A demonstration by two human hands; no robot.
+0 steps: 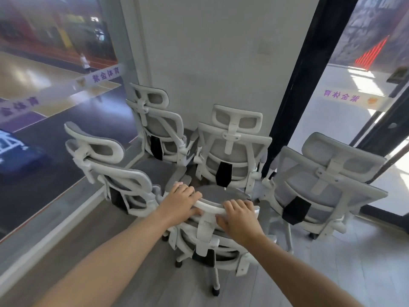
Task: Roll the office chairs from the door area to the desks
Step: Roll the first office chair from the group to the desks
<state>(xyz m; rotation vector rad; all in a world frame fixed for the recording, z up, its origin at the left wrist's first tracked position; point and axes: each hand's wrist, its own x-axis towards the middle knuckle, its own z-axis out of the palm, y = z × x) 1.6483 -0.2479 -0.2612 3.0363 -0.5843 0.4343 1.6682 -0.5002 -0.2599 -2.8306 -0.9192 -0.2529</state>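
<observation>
Nearest office chair (204, 242), castored, likely easy-rolling: we grip its stiff headrest rim (210, 209), left hand (182, 201) and right hand (240, 219) both curled over it

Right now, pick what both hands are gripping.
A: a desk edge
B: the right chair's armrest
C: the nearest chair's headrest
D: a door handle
C: the left hand and right hand both curl over the white headrest of the nearest chair.
</observation>
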